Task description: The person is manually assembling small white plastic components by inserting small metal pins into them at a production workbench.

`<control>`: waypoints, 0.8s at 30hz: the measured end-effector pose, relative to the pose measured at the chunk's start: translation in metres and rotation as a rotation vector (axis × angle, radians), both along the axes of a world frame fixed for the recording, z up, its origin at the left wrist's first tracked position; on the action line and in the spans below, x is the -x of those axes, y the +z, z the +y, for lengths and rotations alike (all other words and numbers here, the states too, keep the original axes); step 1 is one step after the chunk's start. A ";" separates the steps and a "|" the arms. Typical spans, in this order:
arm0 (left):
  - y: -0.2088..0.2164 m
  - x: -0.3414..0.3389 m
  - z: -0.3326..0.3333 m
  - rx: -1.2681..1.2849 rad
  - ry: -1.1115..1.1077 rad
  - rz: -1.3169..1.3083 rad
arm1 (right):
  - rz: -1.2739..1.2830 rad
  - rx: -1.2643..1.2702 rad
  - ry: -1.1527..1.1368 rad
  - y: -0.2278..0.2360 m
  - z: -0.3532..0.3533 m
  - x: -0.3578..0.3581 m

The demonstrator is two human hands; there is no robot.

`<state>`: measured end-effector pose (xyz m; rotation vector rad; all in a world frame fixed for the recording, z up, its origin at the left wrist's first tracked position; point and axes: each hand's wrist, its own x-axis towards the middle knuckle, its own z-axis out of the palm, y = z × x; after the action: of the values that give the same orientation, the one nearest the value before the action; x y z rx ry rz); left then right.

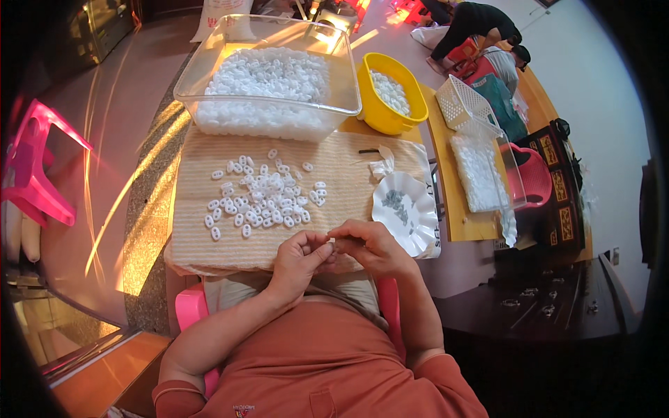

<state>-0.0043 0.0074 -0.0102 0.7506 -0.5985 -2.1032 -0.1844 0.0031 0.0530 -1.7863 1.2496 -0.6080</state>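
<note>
Close to my body, over the near edge of a striped cloth (202,160), my two hands meet. Thumb and fingers of my left hand (301,259) pinch a small white plastic piece (332,241). My right hand (373,245) closes its fingertips on the same piece from the other side; most of it is hidden by the fingers. Beyond my left hand lies a loose pile of small white oval plastic parts (261,195), each with two holes. To the right of my hands sits a white scalloped plate (423,226) with small grey-green bits on it.
A large clear bin (279,111) of white parts stands at the back, beside a yellow basin (411,115) of pale pieces. Right are a white basket (463,104) and a clear tub (514,174). A pink stool (42,160) stands left. People (481,28) bend over at far right.
</note>
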 end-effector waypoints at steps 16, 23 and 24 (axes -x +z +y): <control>0.009 -0.002 -0.003 -0.098 -0.031 0.071 | -0.384 -0.004 -0.202 -0.028 0.008 0.000; 0.006 -0.003 -0.004 -0.088 -0.061 0.044 | -0.271 0.226 -0.217 -0.036 0.010 -0.003; 0.008 -0.002 -0.004 -0.088 -0.055 0.028 | -0.276 0.242 -0.219 -0.036 0.011 -0.003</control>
<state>-0.0019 0.0033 -0.0026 0.7598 -0.5191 -2.1989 -0.1810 0.0145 0.0170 -1.6958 1.2276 -1.1319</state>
